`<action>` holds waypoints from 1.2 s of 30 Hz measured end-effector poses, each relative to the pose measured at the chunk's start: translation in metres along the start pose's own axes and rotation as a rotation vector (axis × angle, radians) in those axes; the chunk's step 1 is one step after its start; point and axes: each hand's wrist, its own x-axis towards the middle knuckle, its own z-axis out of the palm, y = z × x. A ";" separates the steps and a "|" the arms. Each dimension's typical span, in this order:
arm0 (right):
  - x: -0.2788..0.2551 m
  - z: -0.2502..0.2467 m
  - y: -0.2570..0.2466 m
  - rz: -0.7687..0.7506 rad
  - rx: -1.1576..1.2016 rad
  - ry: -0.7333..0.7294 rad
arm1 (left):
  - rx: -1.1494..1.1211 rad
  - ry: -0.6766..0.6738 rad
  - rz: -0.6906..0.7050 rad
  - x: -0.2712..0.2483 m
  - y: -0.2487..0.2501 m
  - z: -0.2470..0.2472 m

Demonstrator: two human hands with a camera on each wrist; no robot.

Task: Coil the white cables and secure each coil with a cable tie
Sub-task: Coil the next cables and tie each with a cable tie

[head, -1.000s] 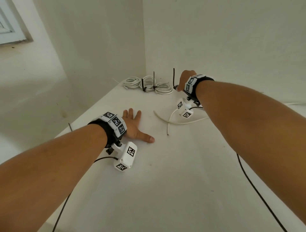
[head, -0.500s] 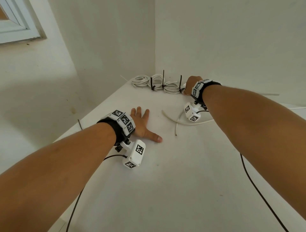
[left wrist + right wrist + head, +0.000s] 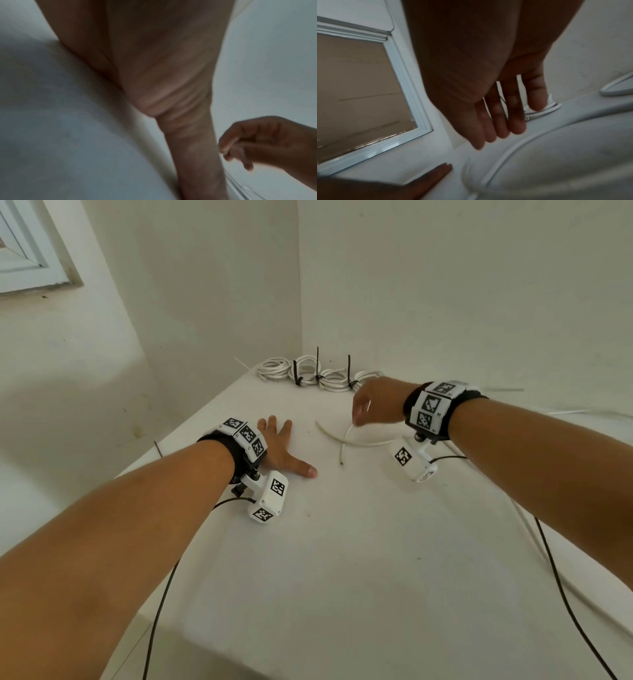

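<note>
Three white cable coils (image 3: pixel 308 371) lie in a row at the table's far corner, bound with black cable ties (image 3: pixel 349 371) whose tails stick up. The nearest coil (image 3: pixel 544 109) shows past my right fingertips. A loose white cable (image 3: pixel 342 441) curves on the table in front of them, also in the right wrist view (image 3: pixel 505 152). My right hand (image 3: pixel 371 405) hovers just above this cable with relaxed fingers (image 3: pixel 501 121), holding nothing. My left hand (image 3: pixel 281 450) lies flat on the table, fingers spread, left of the cable's end.
The white table (image 3: pixel 342 577) sits in a wall corner. Its left edge drops off, where a black tie (image 3: pixel 158 448) pokes out. More white cable (image 3: pixel 527 525) runs along the right side. Black camera leads trail from both wrists. A window (image 3: pixel 30 251) is upper left.
My right hand has let go of the tied coil at the back and drawn toward me, now over the loose cable. The left hand has stayed flat.
</note>
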 end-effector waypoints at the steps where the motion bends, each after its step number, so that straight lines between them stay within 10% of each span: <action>1: -0.010 0.003 -0.003 -0.009 -0.016 -0.060 | -0.002 0.010 -0.004 -0.001 0.000 0.000; 14: -0.073 0.025 -0.017 -0.084 0.061 -0.041 | -0.176 0.055 0.042 -0.014 0.000 -0.002; 21: -0.109 -0.008 -0.008 -0.208 0.150 0.126 | -1.016 0.117 0.356 -0.046 0.035 -0.026; 36: -0.177 -0.034 0.040 -0.099 0.518 0.497 | -1.504 -0.232 0.859 -0.135 0.149 -0.026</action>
